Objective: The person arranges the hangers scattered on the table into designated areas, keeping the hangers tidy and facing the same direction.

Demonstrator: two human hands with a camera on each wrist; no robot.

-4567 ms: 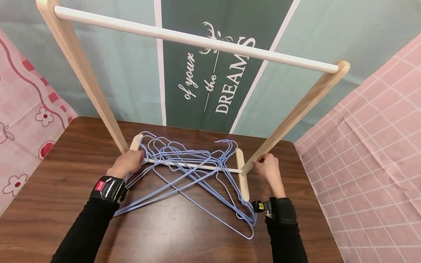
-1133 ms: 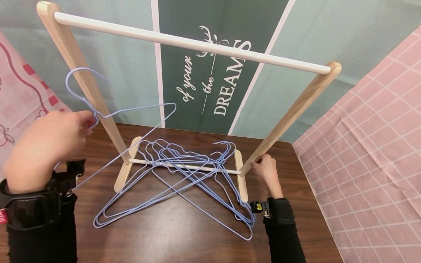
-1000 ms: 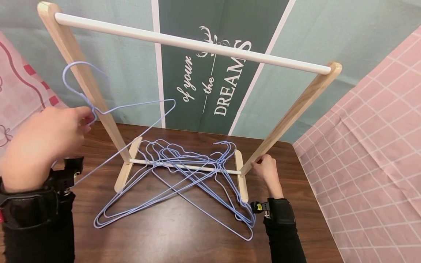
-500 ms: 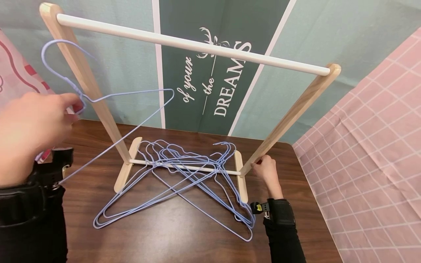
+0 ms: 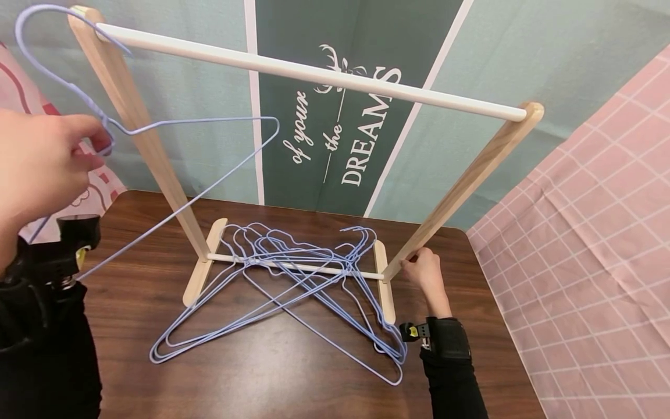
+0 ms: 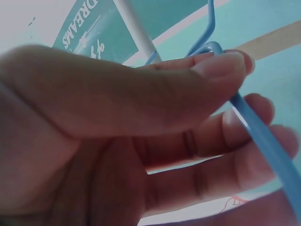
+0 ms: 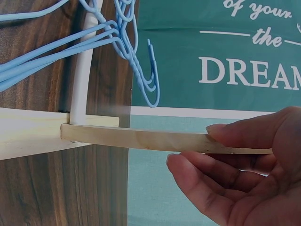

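Note:
My left hand (image 5: pixel 47 157) pinches a blue wire hanger (image 5: pixel 209 120) below its hook, between thumb and fingers. In the head view the hook shows in front of the left end of the rack's white top rail (image 5: pixel 314 71); whether it touches the rail I cannot tell. The left wrist view shows the thumb (image 6: pixel 207 80) pressed on the blue wire (image 6: pixel 263 136). Low on the rack's right wooden post (image 5: pixel 466 189), my right hand (image 5: pixel 425 272) grips the wood between thumb and fingers, as the right wrist view also shows the post (image 7: pixel 155 140). Several blue hangers (image 5: pixel 293 256) lie tangled across the rack's lower bar.
The rack stands on a brown wooden table (image 5: pixel 251 384) by its pale wooden feet (image 5: pixel 199 279). Behind hangs a green curtain (image 5: pixel 324 116) with white lettering. Pink checked cloth (image 5: pixel 591 233) borders the right side, and pink patterned cloth (image 5: pixel 96 195) the left.
My left hand has lifted one hanger out of the tangled pile and raised it up and to the left, to the top rail's height. The right hand stays on the post.

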